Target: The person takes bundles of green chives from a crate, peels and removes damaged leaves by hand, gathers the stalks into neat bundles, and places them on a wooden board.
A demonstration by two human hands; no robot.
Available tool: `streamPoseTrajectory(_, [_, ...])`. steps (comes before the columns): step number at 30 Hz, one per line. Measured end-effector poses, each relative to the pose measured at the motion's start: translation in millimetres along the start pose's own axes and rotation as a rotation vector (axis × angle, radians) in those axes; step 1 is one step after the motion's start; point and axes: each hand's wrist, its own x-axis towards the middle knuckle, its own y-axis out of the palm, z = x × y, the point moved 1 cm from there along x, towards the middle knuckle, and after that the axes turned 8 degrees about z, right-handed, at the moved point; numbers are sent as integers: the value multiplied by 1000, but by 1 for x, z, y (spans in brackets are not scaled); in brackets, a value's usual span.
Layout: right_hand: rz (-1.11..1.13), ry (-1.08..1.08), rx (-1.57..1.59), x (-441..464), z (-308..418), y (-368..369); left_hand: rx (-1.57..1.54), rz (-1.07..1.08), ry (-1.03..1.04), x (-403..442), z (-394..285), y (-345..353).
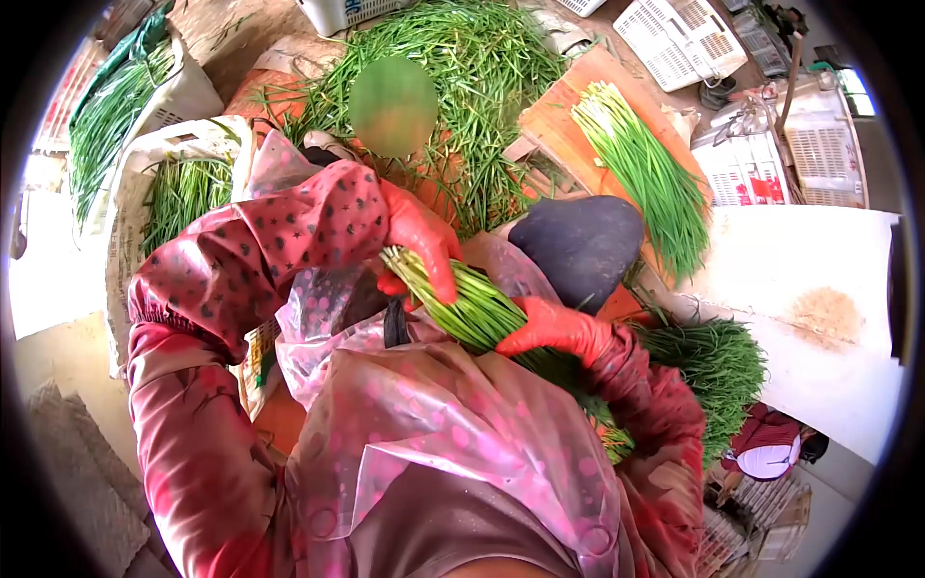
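A bunch of garlic chives (pixel 467 306) lies across my lap, with pale stem ends at the upper left and green leaves running to the lower right. My left hand (pixel 421 241), in an orange-red rubber glove, is closed around the pale end. Further down the bunch, my right hand (pixel 557 329) grips the stalks in a matching glove, thumb on top. The leafy ends pass behind my right forearm and are partly hidden. A clear pink-spotted plastic apron (pixel 453 414) covers my front.
Loose green leaves (pixel 462 58) are heaped ahead. A wooden board (pixel 568 106) carries another chive bunch (pixel 647 173). More greens (pixel 708 376) lie right of my arm. A white basket (pixel 125 217) with greens stands left; white crates (pixel 679 43) stand behind. My dark knee (pixel 578 246) sticks up.
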Motion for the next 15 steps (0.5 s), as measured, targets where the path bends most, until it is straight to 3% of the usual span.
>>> streamPoseTrajectory(2, [-102, -44, 16, 2, -13, 6, -202, -253, 116, -20, -2, 5])
streamPoseTrajectory(3, [-153, -120, 171, 1, -17, 11, -116, -378, 262, -30, 3, 3])
streamPoseTrajectory(4, [-202, -201, 323, 2, -21, 13, -223, -498, 419, -36, 15, -2])
streamPoseTrajectory(5, [-240, -244, 326, 4, -30, 9, -206, -712, 472, -44, 26, -4])
streamPoseTrajectory(8, [-215, -379, 503, 0, -12, 16, -246, -1189, 663, -52, 52, 18])
streamPoseTrajectory(10, [-248, -373, 473, 3, -13, 14, -395, -1220, 813, -31, 70, 42])
streamPoseTrajectory(12, [-245, -344, 513, 0, -4, 12, -471, -1076, 864, -5, 77, 58])
streamPoseTrajectory(15, [-261, -334, 464, 9, -14, 6, -546, -984, 828, 16, 66, 75])
